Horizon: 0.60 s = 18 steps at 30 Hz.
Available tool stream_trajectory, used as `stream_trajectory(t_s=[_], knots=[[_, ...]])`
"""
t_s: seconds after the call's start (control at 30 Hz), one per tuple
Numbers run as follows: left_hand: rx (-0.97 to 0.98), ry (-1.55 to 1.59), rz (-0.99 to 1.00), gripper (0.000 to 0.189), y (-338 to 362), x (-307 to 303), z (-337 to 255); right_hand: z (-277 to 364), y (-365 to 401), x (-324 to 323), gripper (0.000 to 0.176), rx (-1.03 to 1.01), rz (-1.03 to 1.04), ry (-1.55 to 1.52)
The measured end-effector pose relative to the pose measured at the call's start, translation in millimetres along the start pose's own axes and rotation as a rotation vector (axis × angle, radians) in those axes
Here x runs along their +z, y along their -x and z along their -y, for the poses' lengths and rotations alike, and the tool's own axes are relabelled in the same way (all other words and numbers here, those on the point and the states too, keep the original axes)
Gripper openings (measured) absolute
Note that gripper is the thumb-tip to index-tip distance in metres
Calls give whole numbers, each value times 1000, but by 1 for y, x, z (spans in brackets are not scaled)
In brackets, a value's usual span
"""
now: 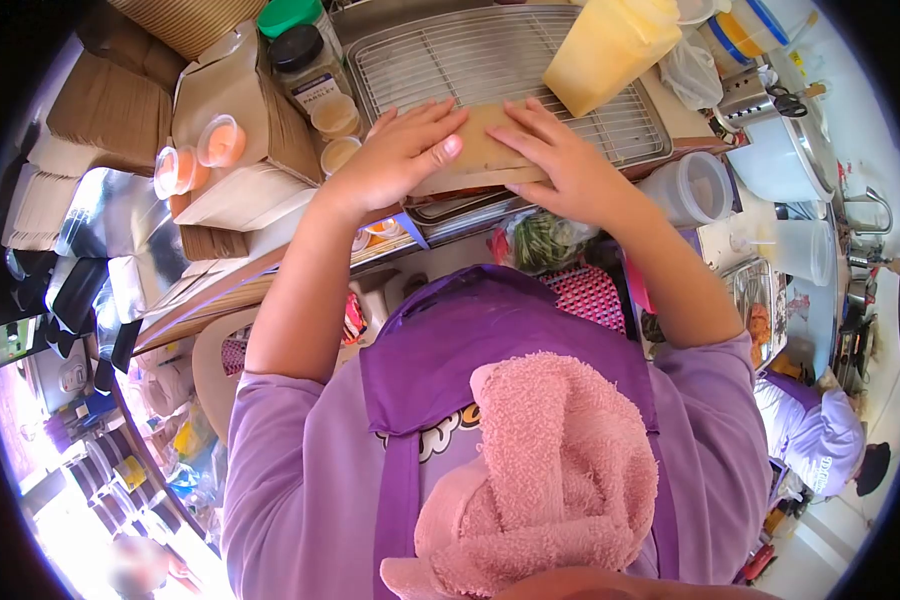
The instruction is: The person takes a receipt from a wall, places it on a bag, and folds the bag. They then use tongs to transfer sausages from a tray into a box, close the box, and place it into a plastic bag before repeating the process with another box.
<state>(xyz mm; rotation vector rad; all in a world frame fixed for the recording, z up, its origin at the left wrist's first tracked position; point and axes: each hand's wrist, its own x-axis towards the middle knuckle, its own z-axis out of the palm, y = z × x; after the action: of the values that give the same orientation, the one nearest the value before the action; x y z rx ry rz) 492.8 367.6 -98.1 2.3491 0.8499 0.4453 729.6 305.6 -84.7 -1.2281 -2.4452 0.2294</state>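
Note:
A brown cardboard takeaway box (478, 140) lies at the front edge of the counter, below a wire rack. My left hand (400, 155) rests on its left side, fingers stretched out flat over the top. On the right side of the box is my right hand (565, 165), its fingers spread on top and its thumb low near the front edge. The palms hide both ends of the box, and its contents are not visible. Two small sauce cups (336, 117) stand just left of my left hand, beside a black-lidded parsley jar (308, 65).
A wire rack on a tray (440, 60) lies behind the box, with a yellowish plastic container (610, 55) on it. Folded cardboard boxes (232, 120) and orange sauce cups (220, 142) are at left. A clear tub (688, 188) stands at right. Another person (815, 435) is far right.

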Motion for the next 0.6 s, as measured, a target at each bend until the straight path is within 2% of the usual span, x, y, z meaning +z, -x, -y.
stream_trajectory(t_s=[0.07,0.13,0.17,0.2,0.23,0.27,0.33,0.37,0.4,0.47,0.53,0.57,0.6], knots=[[-1,-29,21,66,0,-2,2,-4,1,0,56,-21,-1,14],[1,213,10,68,2,-4,8,-6,1,-2,55,-45,1,21],[-6,211,9,68,5,-3,8,-6,-2,-8,56,61,-17,-136],[-93,513,-279,67,10,0,8,-7,-6,-14,57,166,-35,-292],[-174,810,-569,65,14,4,9,-13,-11,-18,63,95,-93,-270],[-174,805,-567,65,19,14,11,-16,-15,-14,63,94,-98,-272],[-247,832,-742,59,32,33,2,-19,-19,2,73,366,-432,-741],[-271,533,-718,47,42,35,-17,-23,-17,10,69,446,-460,-826],[-267,532,-717,47,43,38,-18,-26,-14,19,69,445,-464,-824],[-197,226,-615,40,47,47,-14,-29,-8,35,60,462,-510,-1025],[-178,194,-651,37,45,46,-14,-39,-3,46,56,415,-506,-995],[-181,119,-600,36,44,43,-17,-46,-3,51,53,356,-500,-969],[-198,29,-563,36,46,38,-17,-48,2,55,52,404,-482,-919]])
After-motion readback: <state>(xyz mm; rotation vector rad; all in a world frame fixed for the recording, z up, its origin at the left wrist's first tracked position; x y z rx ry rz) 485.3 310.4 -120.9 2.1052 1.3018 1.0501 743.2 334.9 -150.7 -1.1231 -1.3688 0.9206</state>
